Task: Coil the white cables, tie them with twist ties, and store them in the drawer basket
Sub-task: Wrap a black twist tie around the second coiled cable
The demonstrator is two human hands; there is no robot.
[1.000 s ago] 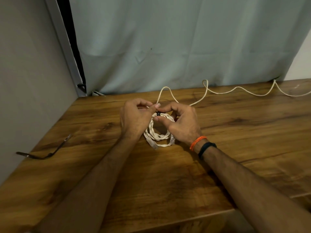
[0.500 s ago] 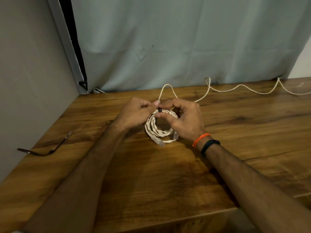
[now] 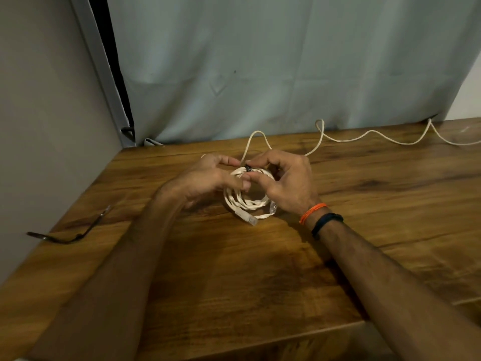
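Coiled cable [image 3: 247, 201] beneath both hands; left hand [image 3: 208, 178] and right hand [image 3: 289, 183] pinch black twist tie [image 3: 247, 168] between fingertips; best twisted snug, loops kept bunched.

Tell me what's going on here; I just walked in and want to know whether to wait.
A person is tying up a coiled white braided cable on the brown wooden table. Both hands work at the coil's far side: the left hand and the right hand pinch a small black twist tie wrapped around the strands. A second, loose white cable lies uncoiled along the table's back edge, and a spare dark twist tie lies near the left edge. No drawer basket is in view.
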